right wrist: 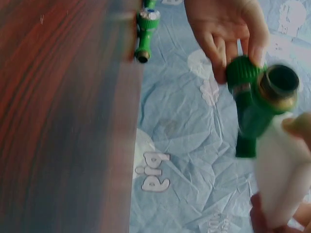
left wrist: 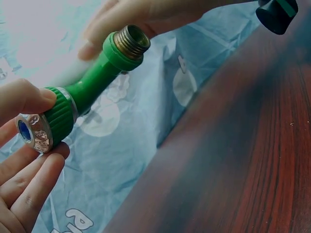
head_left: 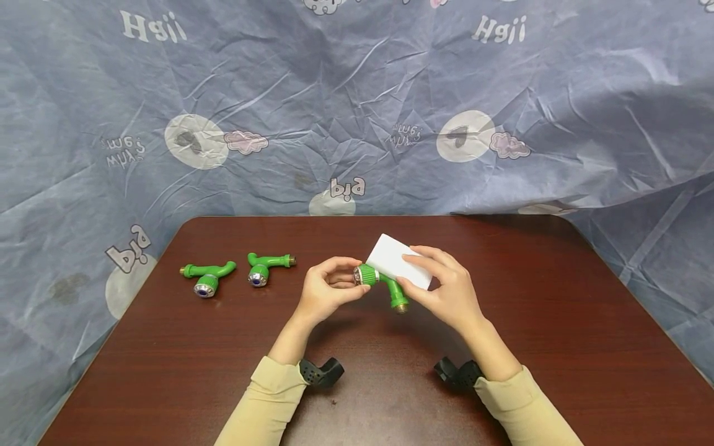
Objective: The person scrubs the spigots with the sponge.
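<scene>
My left hand (head_left: pixel 330 288) pinches a green faucet (head_left: pixel 397 293) by its ribbed knob, thumb on one side and fingers on the other. The knob carries a silver cap with a blue centre, and the brass threaded end (left wrist: pixel 131 42) points away from that hand. In my right hand (head_left: pixel 449 282) is a white rectangular block (head_left: pixel 390 255), gripped between thumb and fingers. The block lies against or just beside the faucet's body; whether they touch I cannot tell. Both things are held above the table.
Two more green faucets lie on the left of the dark red-brown table (head_left: pixel 530 310), one farther left (head_left: pixel 209 279) and one nearer the middle (head_left: pixel 262 267). Behind the table's back edge hangs a wrinkled blue-grey printed cloth (head_left: pixel 357 111). Black wrist cameras sit on both forearms.
</scene>
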Available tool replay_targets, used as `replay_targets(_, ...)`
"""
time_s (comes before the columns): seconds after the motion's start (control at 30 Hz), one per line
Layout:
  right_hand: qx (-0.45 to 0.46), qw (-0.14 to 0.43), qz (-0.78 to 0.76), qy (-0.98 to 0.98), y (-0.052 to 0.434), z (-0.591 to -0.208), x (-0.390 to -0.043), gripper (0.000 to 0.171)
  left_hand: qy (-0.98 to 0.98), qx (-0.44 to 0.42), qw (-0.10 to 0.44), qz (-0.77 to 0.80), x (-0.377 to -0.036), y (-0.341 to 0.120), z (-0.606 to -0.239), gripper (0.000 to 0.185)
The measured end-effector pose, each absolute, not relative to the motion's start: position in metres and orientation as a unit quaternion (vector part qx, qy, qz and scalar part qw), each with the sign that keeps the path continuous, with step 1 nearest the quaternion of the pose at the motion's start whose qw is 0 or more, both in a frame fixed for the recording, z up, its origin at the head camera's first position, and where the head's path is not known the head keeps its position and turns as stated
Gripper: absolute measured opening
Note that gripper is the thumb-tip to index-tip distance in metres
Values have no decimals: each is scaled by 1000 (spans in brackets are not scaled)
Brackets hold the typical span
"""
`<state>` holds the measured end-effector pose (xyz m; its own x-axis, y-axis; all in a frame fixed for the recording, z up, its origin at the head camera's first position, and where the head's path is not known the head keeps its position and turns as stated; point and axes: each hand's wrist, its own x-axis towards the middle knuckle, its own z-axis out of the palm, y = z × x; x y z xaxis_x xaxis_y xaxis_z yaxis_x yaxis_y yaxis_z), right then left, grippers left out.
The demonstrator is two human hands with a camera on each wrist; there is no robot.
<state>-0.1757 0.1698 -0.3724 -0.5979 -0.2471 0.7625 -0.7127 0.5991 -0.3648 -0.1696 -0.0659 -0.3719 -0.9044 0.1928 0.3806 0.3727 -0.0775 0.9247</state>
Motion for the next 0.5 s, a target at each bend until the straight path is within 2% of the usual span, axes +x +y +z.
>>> replay_targets(0.13,224,376,345,-830,173,-373,-179,32,-684,-203,67,-698,-170,-67,-371,39)
replay_targets(0.2,219,383,358,-823,172,-372,-178,32,-684,-199,64,-698,-170,-68,-371,39)
replay_targets(0.5,351,321,357,-804,158,-372,-169,33,-674,-212,67,-704,-170,-68,-372,39)
